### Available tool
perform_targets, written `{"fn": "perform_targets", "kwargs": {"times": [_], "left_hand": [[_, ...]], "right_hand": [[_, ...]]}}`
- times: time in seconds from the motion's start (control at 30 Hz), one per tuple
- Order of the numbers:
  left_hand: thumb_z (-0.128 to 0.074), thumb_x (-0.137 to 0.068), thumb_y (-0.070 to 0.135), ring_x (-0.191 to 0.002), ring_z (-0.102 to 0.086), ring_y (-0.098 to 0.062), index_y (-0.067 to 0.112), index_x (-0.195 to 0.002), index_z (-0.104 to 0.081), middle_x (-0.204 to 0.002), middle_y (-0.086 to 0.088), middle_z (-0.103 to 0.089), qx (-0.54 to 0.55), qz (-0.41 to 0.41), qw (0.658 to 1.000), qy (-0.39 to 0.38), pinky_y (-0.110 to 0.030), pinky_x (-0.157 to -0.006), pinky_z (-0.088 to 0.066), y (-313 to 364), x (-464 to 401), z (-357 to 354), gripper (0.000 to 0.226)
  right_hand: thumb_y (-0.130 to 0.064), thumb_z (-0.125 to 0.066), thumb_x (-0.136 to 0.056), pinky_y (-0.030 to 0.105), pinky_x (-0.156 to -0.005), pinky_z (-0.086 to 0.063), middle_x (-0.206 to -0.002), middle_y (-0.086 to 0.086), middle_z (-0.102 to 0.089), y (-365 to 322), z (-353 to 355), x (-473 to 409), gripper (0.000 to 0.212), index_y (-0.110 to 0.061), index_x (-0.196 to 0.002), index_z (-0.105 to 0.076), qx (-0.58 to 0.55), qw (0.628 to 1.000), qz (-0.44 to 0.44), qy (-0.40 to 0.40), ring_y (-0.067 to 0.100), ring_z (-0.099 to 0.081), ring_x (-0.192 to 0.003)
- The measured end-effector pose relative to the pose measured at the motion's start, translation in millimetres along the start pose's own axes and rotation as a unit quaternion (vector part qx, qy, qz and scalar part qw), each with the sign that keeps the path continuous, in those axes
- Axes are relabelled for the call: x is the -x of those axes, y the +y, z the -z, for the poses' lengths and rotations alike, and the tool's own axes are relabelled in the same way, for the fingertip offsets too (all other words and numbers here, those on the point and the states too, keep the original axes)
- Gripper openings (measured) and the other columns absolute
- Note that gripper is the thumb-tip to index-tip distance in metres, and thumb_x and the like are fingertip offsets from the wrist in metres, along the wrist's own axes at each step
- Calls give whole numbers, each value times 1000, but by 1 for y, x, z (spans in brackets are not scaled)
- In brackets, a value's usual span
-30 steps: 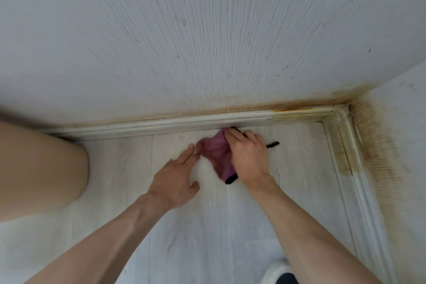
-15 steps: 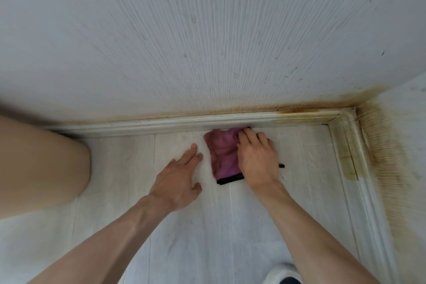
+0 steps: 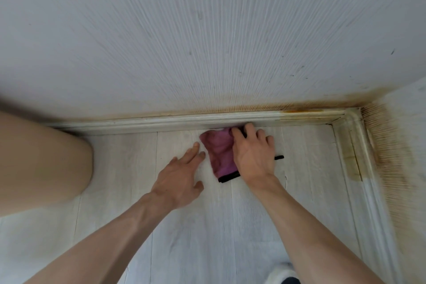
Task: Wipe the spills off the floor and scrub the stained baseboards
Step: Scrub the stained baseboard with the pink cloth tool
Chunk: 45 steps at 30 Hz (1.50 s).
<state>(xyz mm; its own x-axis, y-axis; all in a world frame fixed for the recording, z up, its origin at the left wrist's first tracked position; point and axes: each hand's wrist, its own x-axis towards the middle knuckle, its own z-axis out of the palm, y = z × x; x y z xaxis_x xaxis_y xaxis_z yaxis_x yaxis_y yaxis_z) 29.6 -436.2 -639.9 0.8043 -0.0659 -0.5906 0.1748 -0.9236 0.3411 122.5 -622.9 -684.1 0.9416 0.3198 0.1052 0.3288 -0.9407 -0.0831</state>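
Note:
A pink cloth (image 3: pixel 219 152) with a black hem lies on the pale plank floor (image 3: pixel 207 237), its far end against the white baseboard (image 3: pixel 161 122). My right hand (image 3: pixel 253 157) lies on the cloth's right side, fingers straight, pressing it toward the baseboard. My left hand (image 3: pixel 179 175) rests flat on the floor just left of the cloth, fingertips close to it. Brown stains run along the baseboard's top edge toward the right corner (image 3: pixel 299 110).
My bare knee (image 3: pixel 41 161) is on the floor at the left, close to the baseboard. A second stained baseboard (image 3: pixel 355 157) runs down the right side along a wall with brown marks. A white shoe tip (image 3: pixel 282 275) shows at the bottom.
My right hand and the cloth have slid a little right along the baseboard, and the cloth now lies flatter. The left hand stays planted on the floor.

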Motion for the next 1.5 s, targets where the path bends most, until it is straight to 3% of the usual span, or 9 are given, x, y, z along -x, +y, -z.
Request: {"fn": "perform_targets", "kwargs": {"times": [0.1,0.3,0.53,0.7,0.87,0.93,1.17,1.33,1.5], "left_hand": [[-56,-100,38,-158,0,-8,29,-165,-5,-169,13,21,3,1,1000,-1,-32,-128,-4,-1,1,0,83],[-60,-98,35,-155,-21,-12,32,-163,-16,-173,10,2,16,-2,1000,9,-32,-126,-9,3,2,2,79],[-57,-101,37,-158,0,-7,28,-165,-5,-169,14,21,3,3,1000,-6,-32,-128,-4,2,1,2,83],[-59,-99,36,-158,-6,-11,31,-165,-6,-171,10,14,6,4,1000,0,-35,-128,-8,6,2,3,85],[-58,-100,37,-158,-2,-8,28,-165,-6,-169,13,20,-3,6,1000,-8,-34,-128,-6,1,1,2,84],[-57,-100,38,-158,0,-8,27,-165,-5,-169,13,21,1,7,1000,-12,-34,-128,-6,3,2,1,84],[-57,-100,38,-158,-1,-9,28,-165,-5,-169,12,19,-4,6,1000,-15,-34,-127,-7,2,1,3,85],[-57,-101,38,-158,1,-8,28,-165,-3,-169,12,22,-5,4,1000,-26,-35,-128,-4,2,1,2,85],[-61,-95,37,-154,-24,-14,37,-163,-12,-172,12,0,13,3,1000,-8,-40,-129,-11,3,0,3,84]], "right_hand": [[-14,-73,-87,41,-62,-46,-87,14,-63,18,2,13,35,-19,-121,-70,0,999,-46,-1,32,-59,-65],[-10,-77,-80,35,-58,-43,-72,10,-65,-25,0,-3,22,-12,-101,-73,-21,1000,4,-6,29,-59,-53],[-5,-73,-80,35,-59,-39,-72,11,-66,23,10,8,21,-9,-100,-73,-10,996,-84,-20,30,-58,-54],[-4,-81,-69,34,-60,-42,-68,7,-65,-21,6,-10,16,-11,-78,-69,-1,1000,19,-20,29,-61,-54],[-7,-75,-79,38,-64,-42,-74,9,-68,32,12,-1,23,-16,-99,-75,25,999,-22,-36,31,-62,-57],[-4,-72,-79,39,-63,-43,-73,12,-67,37,13,1,15,-11,-92,-73,6,997,-72,-30,32,-61,-56],[-3,-80,-70,35,-61,-42,-67,7,-66,-5,10,-12,18,-13,-83,-73,-20,999,16,-33,29,-60,-52],[-3,-70,-82,38,-63,-41,-74,10,-67,27,14,0,14,-11,-93,-72,-21,994,-97,-36,32,-61,-57],[-6,-78,-73,37,-64,-45,-70,6,-66,-37,9,-18,14,-15,-81,-71,-57,997,25,-36,30,-63,-58]]}}
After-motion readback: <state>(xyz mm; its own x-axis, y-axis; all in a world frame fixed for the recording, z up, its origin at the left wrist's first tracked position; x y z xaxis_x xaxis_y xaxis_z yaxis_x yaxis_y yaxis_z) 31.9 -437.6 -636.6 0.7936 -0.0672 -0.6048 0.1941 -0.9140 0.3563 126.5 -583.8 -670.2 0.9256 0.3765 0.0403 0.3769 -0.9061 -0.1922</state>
